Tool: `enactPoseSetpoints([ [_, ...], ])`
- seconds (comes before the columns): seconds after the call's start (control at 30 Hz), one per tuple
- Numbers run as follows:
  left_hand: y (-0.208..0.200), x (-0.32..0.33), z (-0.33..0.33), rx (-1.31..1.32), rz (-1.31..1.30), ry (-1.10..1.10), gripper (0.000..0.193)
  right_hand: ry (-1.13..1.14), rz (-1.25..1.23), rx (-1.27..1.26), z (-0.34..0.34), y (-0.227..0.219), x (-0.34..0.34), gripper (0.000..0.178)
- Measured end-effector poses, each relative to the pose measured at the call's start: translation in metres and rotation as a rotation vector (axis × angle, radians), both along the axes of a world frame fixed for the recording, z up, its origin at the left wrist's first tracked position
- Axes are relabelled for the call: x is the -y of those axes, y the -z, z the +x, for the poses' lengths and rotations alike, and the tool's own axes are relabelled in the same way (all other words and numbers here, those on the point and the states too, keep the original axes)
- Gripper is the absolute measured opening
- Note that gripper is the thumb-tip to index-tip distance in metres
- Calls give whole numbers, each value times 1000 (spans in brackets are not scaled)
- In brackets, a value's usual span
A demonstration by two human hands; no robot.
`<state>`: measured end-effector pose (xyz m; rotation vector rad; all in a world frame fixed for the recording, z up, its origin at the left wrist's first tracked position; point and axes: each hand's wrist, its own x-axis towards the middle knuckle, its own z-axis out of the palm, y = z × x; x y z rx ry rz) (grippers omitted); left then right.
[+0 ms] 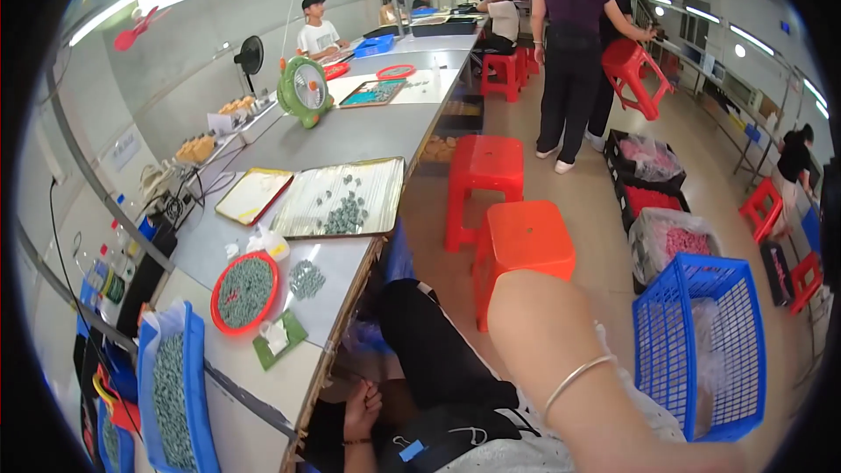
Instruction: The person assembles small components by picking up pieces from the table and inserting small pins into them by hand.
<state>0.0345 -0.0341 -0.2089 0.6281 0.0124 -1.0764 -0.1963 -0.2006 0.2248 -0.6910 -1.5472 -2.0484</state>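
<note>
My left hand (362, 408) is closed in a fist by my lap, below the table edge, with a dark bracelet at its wrist. Nothing shows between its curled fingers. Large in front, my right hand (534, 320) is raised and bent at the wrist, a silver bangle behind it; its fingers are out of sight. On the table to the left, a round red tray (216, 305) holds many small grey-green pieces. A heap of similar pieces (307, 280) lies beside it. Close by are a green pad (293, 328) with white scraps and a white bottle (275, 245).
A lined tray (385, 177) with scattered pieces, a smaller tray (254, 194) and a green fan (304, 92) stand farther along. A blue bin (203, 403) is at near left. Red stools (524, 232), a blue crate (644, 342) and two standing people (574, 44) occupy the aisle.
</note>
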Motion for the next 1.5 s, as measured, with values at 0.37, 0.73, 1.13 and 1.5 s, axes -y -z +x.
enactPoseSetpoints([
  [0.37,-149,-45,-78,707,318,-128,23,252,-585,-1158,136,149,16,21],
  [0.73,-100,-17,-29,499,-33,121,34,1042,125,-2068,167,329,79,60],
  [1.13,-164,6,-35,600,-140,242,26,1205,52,-2155,169,383,68,63],
  [1.5,-202,-7,-52,418,-138,-207,28,1176,149,-2216,215,398,91,61],
])
